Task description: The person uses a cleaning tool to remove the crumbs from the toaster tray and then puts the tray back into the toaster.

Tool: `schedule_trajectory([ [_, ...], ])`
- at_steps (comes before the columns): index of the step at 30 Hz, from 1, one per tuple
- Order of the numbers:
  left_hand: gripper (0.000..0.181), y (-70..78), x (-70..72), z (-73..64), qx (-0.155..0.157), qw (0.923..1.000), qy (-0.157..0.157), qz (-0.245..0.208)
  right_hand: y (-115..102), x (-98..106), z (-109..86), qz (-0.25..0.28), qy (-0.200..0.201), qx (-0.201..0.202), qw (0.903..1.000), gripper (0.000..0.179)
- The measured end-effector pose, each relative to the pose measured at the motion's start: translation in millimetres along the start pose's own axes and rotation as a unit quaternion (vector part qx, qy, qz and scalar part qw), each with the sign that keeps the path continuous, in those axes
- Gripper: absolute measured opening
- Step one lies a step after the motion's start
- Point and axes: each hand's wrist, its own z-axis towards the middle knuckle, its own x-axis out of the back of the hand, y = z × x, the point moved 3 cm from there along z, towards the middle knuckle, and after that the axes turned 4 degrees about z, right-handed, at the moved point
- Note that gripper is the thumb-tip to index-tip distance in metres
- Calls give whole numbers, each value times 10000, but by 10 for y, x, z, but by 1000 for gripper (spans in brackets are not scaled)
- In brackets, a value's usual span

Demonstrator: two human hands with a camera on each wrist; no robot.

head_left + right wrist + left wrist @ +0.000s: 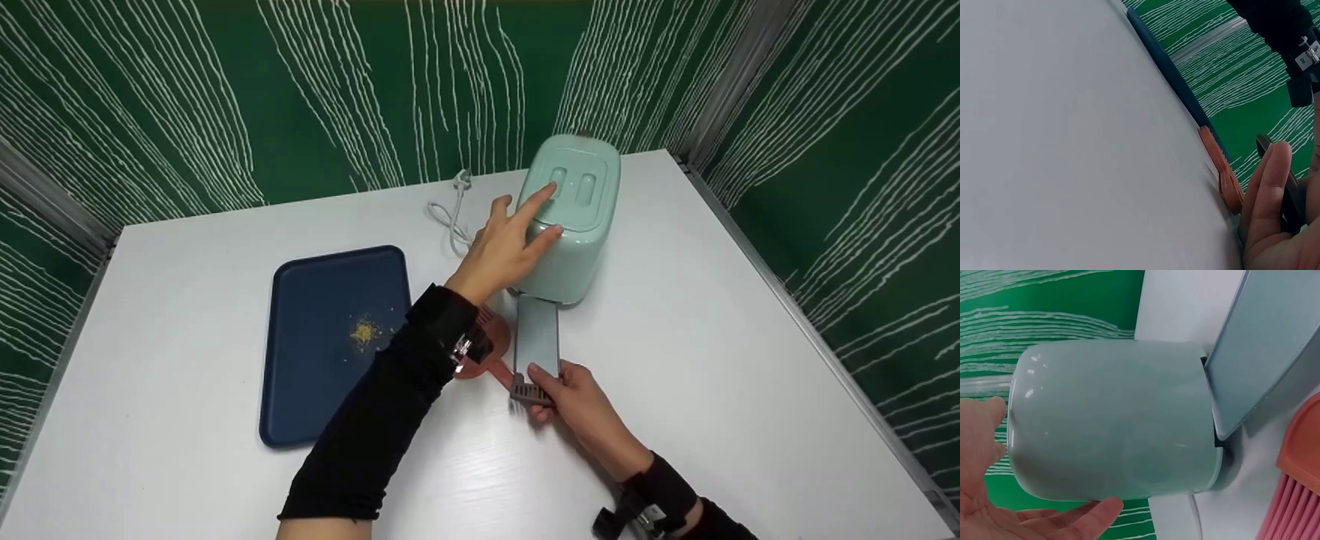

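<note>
A mint-green toaster (574, 259) with two oblong recesses in its top stands at the back of the table. My left hand (499, 251) reaches over its near left edge, fingers spread and fairly straight, fingertips touching the top. In the left wrist view, the thumb and fingers of that hand lie along the toaster's end. A long pale crumb tray (537, 334) sticks out of the toaster's base toward me. My right hand (592, 409) pinches the tray's grey slotted end, thumb on top. Beside the tray lies a coral brush (1306, 444), partly hidden by my left wrist.
To the left lies a dark blue tray (315, 360) with a small heap of yellowish crumbs (364, 332) on it. A white cord with a plug (460, 180) lies behind my left hand. Green walls with white streaks stand around the white table (750, 337).
</note>
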Motion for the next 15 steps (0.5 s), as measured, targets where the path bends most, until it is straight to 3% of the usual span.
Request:
schedule_trajectory([
  [15,61,-17,-36,12,219,9997,-90,-34,-49,24,90,215,-57,-44,9997,30],
])
